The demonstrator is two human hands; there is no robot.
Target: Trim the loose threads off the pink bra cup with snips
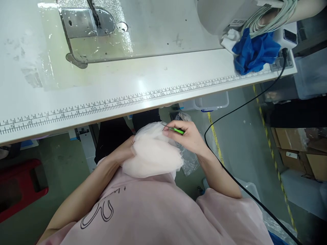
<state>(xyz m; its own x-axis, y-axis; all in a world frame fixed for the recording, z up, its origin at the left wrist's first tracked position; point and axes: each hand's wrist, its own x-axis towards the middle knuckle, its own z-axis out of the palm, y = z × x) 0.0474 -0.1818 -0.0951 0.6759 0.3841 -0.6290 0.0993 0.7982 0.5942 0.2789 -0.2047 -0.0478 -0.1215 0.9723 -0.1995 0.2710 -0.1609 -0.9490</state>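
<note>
In my lap lies a bundle of pale pink sheer fabric (153, 154), below the table's front edge. My left hand (125, 151) is closed on the fabric's left side, its fingers partly hidden under the cloth. My right hand (187, 134) pinches a small green-handled tool (175, 130), whose thin metal tip points left onto the top of the fabric. A crumpled clear plastic bag (190, 158) sits under my right wrist.
A white sewing table (127, 85) with a printed ruler along its front edge carries a sewing machine (89, 30). Blue cloth (255, 51) lies at the table's right end. A black cable (230, 115) hangs to the floor. A red stool (20, 187) stands left; cardboard boxes (301, 146) right.
</note>
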